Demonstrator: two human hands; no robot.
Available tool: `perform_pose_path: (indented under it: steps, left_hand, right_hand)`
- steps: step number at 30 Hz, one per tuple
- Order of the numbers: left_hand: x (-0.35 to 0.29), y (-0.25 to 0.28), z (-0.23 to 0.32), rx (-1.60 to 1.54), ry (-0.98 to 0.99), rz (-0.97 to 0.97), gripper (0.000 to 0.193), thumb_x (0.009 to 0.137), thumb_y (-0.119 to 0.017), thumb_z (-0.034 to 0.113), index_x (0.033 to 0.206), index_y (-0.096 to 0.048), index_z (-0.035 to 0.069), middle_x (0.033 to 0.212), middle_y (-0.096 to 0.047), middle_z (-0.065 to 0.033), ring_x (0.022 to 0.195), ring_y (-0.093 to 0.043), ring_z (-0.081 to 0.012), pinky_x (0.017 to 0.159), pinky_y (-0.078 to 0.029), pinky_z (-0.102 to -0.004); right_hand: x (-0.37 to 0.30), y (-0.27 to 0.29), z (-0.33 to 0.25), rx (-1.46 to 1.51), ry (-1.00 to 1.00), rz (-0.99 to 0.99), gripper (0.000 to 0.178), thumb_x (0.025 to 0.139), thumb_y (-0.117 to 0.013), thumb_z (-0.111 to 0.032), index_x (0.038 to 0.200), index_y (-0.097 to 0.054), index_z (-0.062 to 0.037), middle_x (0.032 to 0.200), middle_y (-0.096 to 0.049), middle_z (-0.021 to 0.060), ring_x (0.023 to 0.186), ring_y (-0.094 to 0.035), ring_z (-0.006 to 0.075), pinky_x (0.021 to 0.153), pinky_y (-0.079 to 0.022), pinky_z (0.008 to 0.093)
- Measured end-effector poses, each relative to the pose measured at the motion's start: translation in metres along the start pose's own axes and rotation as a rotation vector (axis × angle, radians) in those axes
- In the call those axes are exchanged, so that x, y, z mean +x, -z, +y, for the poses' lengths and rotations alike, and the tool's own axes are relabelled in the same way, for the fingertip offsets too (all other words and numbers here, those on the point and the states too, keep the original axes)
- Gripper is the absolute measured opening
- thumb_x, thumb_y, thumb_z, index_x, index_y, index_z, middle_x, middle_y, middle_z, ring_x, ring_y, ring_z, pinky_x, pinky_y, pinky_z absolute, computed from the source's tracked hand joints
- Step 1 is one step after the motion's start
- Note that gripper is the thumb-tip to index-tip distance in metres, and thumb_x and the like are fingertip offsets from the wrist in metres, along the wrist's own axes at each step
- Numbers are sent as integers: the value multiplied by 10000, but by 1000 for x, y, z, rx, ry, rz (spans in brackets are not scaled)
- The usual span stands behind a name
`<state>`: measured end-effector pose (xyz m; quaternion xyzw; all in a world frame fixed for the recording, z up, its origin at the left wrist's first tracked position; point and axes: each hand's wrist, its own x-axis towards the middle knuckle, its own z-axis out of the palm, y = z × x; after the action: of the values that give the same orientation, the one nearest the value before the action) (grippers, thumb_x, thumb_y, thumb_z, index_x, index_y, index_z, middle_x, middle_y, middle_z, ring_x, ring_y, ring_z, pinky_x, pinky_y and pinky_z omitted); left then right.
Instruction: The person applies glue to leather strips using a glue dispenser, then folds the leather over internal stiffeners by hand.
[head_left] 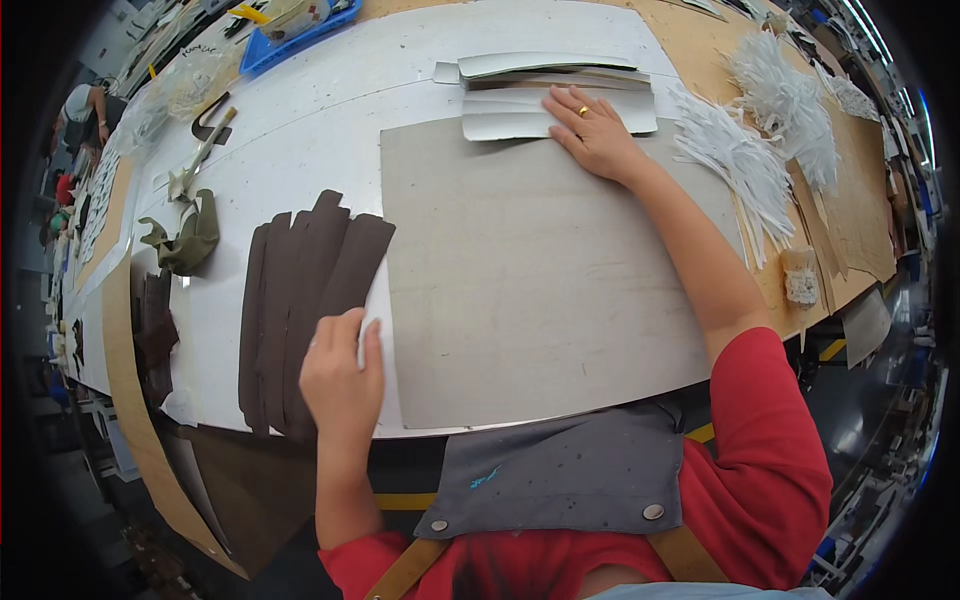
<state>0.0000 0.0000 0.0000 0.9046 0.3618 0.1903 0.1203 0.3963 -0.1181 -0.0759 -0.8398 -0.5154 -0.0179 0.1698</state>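
My right hand (592,130), with a ring on one finger, lies flat with fingers spread on a stack of pale silvery-white strips (560,108) at the far edge of a grey board (540,270). My left hand (343,375) is over the right side of a pile of dark brown strips (290,310). Its fingers bend over the lower end of the rightmost strip, which slants away from the others. The thumb stands apart, with white table showing in the gap. Part of the pile is hidden under this hand.
Bundles of thin white strips (740,155) lie at the right. On the left are a brush (205,150), a crumpled olive piece (190,238) and more dark pieces (157,335). A blue tray (290,45) stands at the back. Another person (85,110) is far left.
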Motion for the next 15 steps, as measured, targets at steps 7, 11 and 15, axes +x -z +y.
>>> perform_pose_path:
  steps: [7,11,15]
  left_hand:
    - [10,-35,72,-156,-406,-145,165,852,-650,124,998,-622,54,856,-613,-89,719,-616,-241,644,-478,-347]
    - [5,-50,95,-243,-560,-267,264,832,-658,133,1065,-603,23,1027,-610,-113,931,-604,-278,807,-461,-384]
    - [-10,-67,112,-247,-705,-267,411,826,-662,155,1192,-563,-2,1224,-558,-140,1135,-538,-304,959,-410,-412]
  right_hand:
    - [-49,24,-32,-13,168,7,420,959,-484,-361,1324,-542,-161,1367,-504,48,1260,-415,245,1032,-291,424]
    - [-100,33,-58,33,199,-70,430,943,-504,-310,1331,-520,-125,1367,-487,77,1258,-412,275,1030,-286,444]
    - [-155,43,-89,21,180,-64,464,925,-521,-250,1355,-476,-81,1400,-446,90,1251,-404,289,1040,-271,437]
